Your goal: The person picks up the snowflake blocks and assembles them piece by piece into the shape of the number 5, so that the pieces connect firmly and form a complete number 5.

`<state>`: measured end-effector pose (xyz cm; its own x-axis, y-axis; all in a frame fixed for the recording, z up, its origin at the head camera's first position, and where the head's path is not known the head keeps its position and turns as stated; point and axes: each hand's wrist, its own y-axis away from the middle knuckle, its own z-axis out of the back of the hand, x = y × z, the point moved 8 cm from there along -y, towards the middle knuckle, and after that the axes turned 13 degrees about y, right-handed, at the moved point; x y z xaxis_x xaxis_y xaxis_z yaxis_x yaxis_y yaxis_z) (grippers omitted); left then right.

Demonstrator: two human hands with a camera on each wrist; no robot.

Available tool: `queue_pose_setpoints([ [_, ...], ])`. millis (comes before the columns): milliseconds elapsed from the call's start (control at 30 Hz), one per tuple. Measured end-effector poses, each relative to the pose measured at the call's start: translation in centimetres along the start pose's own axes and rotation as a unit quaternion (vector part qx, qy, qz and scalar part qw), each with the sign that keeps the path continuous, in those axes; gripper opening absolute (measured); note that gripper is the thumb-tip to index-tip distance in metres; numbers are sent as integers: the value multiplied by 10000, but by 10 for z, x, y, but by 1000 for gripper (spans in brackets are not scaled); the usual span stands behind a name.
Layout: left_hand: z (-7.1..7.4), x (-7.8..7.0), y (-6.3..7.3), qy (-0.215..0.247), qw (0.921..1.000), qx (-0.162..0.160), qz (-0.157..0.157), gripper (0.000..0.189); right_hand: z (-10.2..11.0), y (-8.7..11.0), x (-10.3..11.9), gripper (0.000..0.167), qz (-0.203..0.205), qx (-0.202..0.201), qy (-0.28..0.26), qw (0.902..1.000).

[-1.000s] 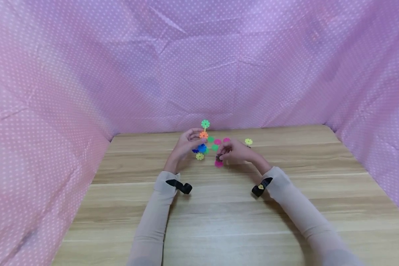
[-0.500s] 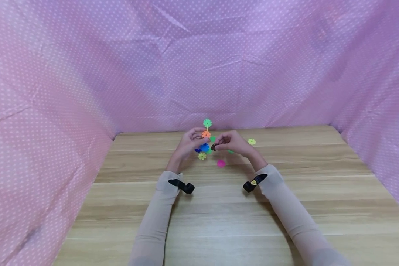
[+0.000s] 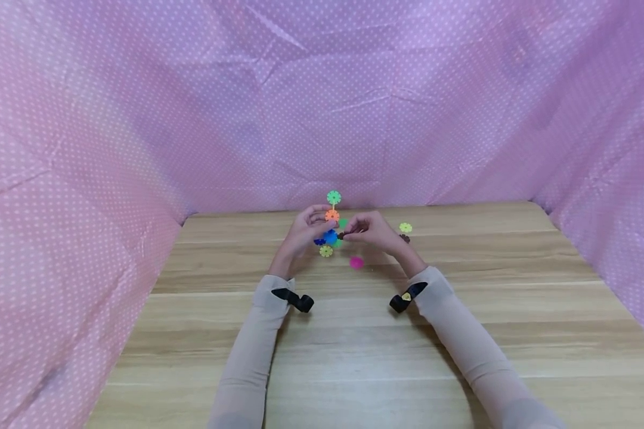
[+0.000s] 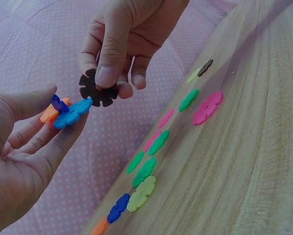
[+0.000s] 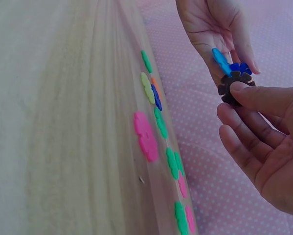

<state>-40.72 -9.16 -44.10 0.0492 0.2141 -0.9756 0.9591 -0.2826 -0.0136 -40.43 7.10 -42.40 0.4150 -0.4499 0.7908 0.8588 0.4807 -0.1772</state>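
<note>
My left hand (image 3: 306, 231) holds a joined chain of notched plastic snowflake discs above the table. In the head view a green disc (image 3: 334, 197) tops this chain, with an orange disc (image 3: 332, 215) below it. A light blue disc (image 4: 73, 115) and a dark blue disc (image 4: 59, 104) show between thumb and fingers in the left wrist view. My right hand (image 3: 377, 231) pinches a dark brown disc (image 5: 229, 89) between thumb and index finger. The brown disc's notched edge is right at the light blue disc's edge. The thumb covers part of its face.
Loose discs lie on the wooden table (image 3: 322, 363) beneath and around the hands: a pink disc (image 4: 207, 108) nearest me, a yellow disc (image 4: 142, 193), a dark blue disc (image 4: 119, 209), another brown disc (image 4: 205, 67) and several green and pink ones. Polka-dot cloth (image 3: 322, 107) hangs behind.
My right hand has lifted the brown disc from near the pink disc and brought it up and left to the chain. The left hand has stayed nearly still.
</note>
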Motion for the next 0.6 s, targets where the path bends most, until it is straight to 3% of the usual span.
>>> queue_pose_setpoints([
  [333, 1, -2, 1, 52, 9999, -144, -79, 43, -3, -1, 0, 10, 68, -93, -1, 9999],
  [600, 0, -2, 2, 245, 9997, 9, -7, 47, 3, 1, 3, 9, 156, -501, 65, 9986],
])
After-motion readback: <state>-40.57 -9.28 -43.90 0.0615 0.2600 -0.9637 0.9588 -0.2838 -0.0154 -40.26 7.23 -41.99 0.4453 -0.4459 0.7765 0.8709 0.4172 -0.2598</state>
